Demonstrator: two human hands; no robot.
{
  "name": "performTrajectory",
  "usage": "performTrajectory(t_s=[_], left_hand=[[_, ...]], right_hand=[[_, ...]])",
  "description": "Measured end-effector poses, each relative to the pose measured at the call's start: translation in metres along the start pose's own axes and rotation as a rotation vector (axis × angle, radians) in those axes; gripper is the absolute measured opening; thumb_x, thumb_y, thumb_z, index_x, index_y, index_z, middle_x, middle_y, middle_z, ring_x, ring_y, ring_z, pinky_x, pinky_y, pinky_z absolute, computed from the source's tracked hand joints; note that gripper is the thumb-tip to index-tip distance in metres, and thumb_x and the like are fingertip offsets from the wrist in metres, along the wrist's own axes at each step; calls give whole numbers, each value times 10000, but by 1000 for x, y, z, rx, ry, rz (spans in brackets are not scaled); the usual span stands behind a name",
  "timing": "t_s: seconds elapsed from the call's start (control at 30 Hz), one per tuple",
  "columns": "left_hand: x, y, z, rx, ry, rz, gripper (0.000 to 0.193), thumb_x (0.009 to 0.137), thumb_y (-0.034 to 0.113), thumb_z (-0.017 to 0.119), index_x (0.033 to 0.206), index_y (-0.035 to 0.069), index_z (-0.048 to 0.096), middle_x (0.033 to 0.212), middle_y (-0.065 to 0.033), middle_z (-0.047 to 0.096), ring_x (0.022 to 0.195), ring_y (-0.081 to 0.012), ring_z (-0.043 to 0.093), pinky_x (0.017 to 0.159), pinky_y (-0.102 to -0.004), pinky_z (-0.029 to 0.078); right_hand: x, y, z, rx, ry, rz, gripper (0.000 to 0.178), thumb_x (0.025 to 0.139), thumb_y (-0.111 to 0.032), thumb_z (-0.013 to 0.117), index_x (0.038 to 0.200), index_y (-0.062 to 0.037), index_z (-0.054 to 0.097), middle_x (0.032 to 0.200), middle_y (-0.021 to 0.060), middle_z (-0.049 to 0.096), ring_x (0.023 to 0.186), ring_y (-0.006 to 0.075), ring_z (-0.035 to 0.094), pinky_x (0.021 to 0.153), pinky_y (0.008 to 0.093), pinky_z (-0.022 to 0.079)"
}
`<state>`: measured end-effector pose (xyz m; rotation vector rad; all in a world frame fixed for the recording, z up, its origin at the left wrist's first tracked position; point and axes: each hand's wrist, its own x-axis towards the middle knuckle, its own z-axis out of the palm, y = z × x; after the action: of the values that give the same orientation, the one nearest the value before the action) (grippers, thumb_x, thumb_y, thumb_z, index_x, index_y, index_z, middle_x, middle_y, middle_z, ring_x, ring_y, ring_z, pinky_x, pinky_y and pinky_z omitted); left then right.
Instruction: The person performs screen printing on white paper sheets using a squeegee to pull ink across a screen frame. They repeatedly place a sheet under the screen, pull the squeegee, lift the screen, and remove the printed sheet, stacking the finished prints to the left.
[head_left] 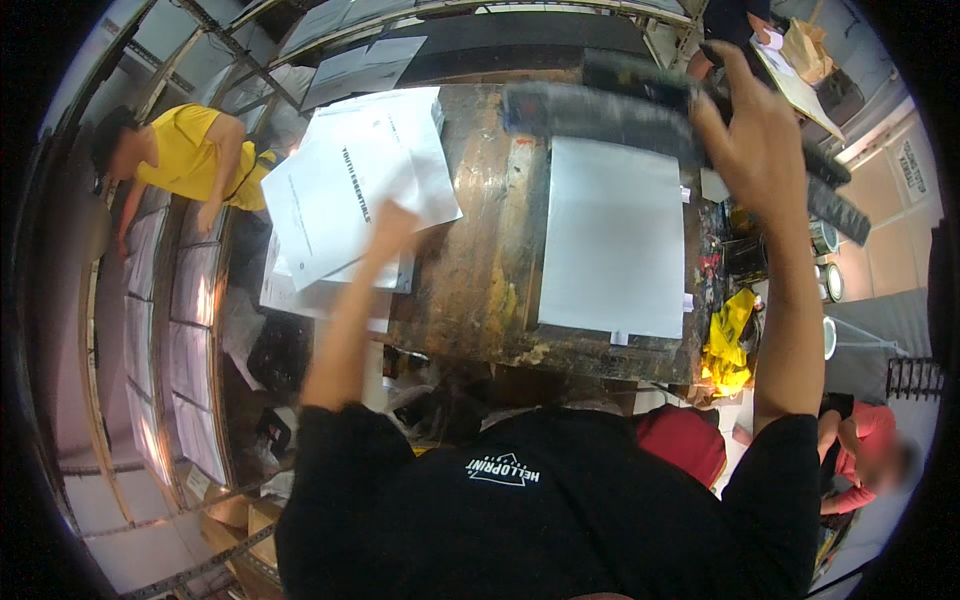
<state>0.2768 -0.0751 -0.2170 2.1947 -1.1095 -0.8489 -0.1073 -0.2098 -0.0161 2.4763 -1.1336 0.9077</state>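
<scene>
My left hand (393,230), smeared by motion, is over the right part of a loose stack of white printed sheets (325,205) on the worn wooden table (460,260). Whether it grips a sheet cannot be made out. My right hand (748,140) is raised at the table's far right, thumb and finger curved around a long dark frame (610,115). The frame is motion-blurred, tilted above the table, with bars running on both sides of my hand. Nearer me lies a blank white sheet (612,240), with small pale tabs (620,338) at its edges.
Crumpled yellow plastic (730,340) hangs at the table's right edge, below several paint cans (828,282). At left, a person in yellow (195,150) stands by racks of sheets (195,350). Another person in red (868,440) is at lower right. A red seat (680,445) is close to me.
</scene>
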Motion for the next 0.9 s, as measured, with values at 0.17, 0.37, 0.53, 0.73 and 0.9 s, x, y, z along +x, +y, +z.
performTrajectory(t_s=[0.17,0.37,0.53,0.73,0.9], left_hand=[[-224,59,141,-1768,-472,72,1129,839,800,530,1579,35,155,1586,-262,295,1480,-418,308,1237,-554,240],[-196,-53,224,-1446,-559,-488,1214,833,917,302,1527,-75,214,1506,-315,374,1413,-417,403,1191,-515,336],[-175,-77,255,-1344,-485,-695,1307,777,977,251,1589,-35,93,1595,-328,236,1481,-451,278,1198,-530,295],[-179,-71,258,-1270,-391,-790,1292,766,983,297,1598,9,126,1599,-246,309,1441,-430,363,1142,-538,363],[-187,-71,257,-1284,-355,-821,1289,791,970,252,1599,-17,68,1606,-294,251,1470,-474,289,1175,-555,308]], right_hand=[[-140,-23,24,57,-462,-187,571,873,-357,699,1321,-19,593,1062,171,604,1032,347,544,912,480,415],[-326,-32,122,397,-694,90,373,849,-416,741,1070,-117,699,945,115,657,923,332,622,787,464,531],[-347,-35,170,291,-599,-24,539,768,-330,812,1218,-87,645,1049,109,634,973,323,600,856,467,507],[-209,51,307,153,-531,-28,529,791,-349,792,1225,-91,632,1078,109,630,1013,319,597,834,460,512],[-69,142,411,267,-582,-24,441,930,-548,608,1052,-129,673,967,151,703,961,365,688,738,516,560]])
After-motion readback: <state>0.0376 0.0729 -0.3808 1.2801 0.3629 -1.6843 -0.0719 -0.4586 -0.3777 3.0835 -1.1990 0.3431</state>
